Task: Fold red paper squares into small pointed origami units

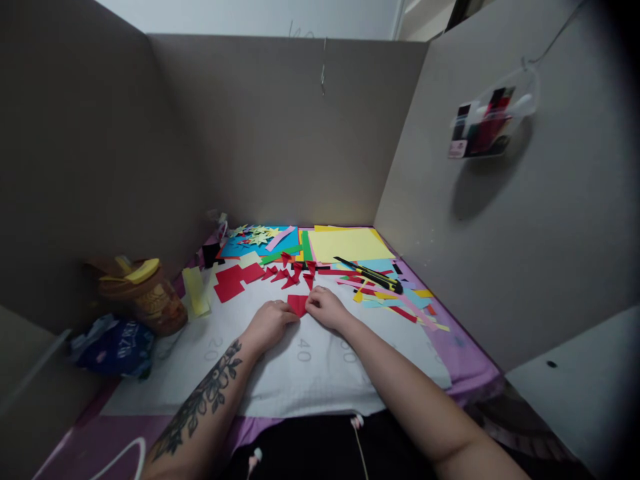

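Observation:
A small folded piece of red paper lies on the white sheet between my two hands. My left hand has its fingertips closed on the paper's lower left side. At the right edge, my right hand pinches the same paper, fingers curled together. Just beyond are several small folded red paper pieces, some pointed. Flat red paper squares overlap to the left of them. The underside of the held paper is hidden.
A black and yellow utility knife rests among coloured paper strips at right. Behind are yellow sheets and paper stars on blue paper. A brown pot and blue packet stand left. Grey partitions enclose the table.

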The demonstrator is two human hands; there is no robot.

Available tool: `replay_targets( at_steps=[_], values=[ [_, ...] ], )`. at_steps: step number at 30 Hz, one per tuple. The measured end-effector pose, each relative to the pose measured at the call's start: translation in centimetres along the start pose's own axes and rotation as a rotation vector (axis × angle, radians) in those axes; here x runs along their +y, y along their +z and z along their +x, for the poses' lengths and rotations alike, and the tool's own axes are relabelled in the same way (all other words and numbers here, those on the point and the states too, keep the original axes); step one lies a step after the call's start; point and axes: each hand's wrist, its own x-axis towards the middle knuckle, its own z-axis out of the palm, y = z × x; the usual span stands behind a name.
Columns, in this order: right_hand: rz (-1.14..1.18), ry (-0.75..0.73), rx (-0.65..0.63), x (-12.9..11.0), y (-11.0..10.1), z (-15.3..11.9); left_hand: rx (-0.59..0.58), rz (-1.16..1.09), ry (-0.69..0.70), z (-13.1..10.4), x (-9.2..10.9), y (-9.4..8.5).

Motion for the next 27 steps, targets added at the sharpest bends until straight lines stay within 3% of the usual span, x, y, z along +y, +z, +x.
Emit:
replay_targets(
  at_steps=[10, 17, 27],
  values=[
    [-0.037, 0.089, 0.012, -0.4, 0.6, 1.0, -0.041, 0.101, -0.018, 0.0, 0.1, 0.0],
    [-0.068, 0.091, 0.020, -0.4, 0.8, 1.0, -0.016, 0.163, -0.119, 0.0, 0.5, 0.3],
    [-0.131, 0.137, 0.028, -0.6, 1.2, 1.0, -0.080, 0.257, -0.074, -0.1, 0.6, 0.6]
  ],
)
